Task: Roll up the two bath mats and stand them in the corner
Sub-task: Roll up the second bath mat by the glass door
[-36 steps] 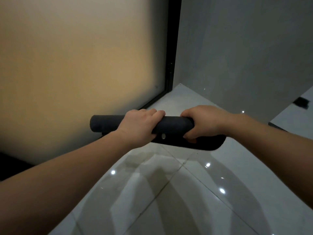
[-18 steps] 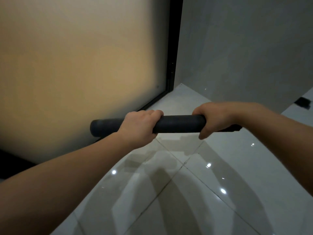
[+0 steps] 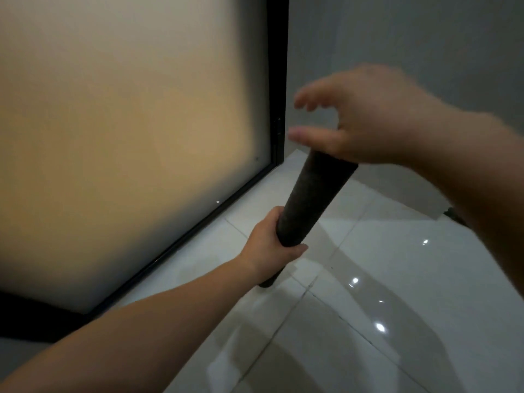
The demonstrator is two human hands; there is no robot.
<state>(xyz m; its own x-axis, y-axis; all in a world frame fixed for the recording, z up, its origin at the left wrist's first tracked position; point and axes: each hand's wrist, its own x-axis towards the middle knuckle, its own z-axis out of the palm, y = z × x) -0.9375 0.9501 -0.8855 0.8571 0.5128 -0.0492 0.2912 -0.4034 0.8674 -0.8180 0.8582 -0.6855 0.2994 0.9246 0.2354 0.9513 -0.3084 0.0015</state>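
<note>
A dark rolled-up bath mat (image 3: 310, 199) stands nearly upright, tilted a little to the right, with its lower end on the white tiled floor (image 3: 382, 279). My left hand (image 3: 269, 248) grips the roll near its bottom. My right hand (image 3: 360, 120) hovers at the roll's top end, palm resting on it, fingers spread and blurred. The corner (image 3: 286, 157) where the frosted glass panel meets the grey wall lies just behind the roll. A second mat is not in view.
A frosted glass panel (image 3: 136, 131) in a black frame (image 3: 278, 80) fills the left side. A grey wall (image 3: 411, 38) runs along the back right. A small dark object (image 3: 450, 214) lies on the floor by my right forearm.
The roll has swung from level to nearly upright, its lower end now on the floor. My right hand has let go of its grip and opened over the top end.
</note>
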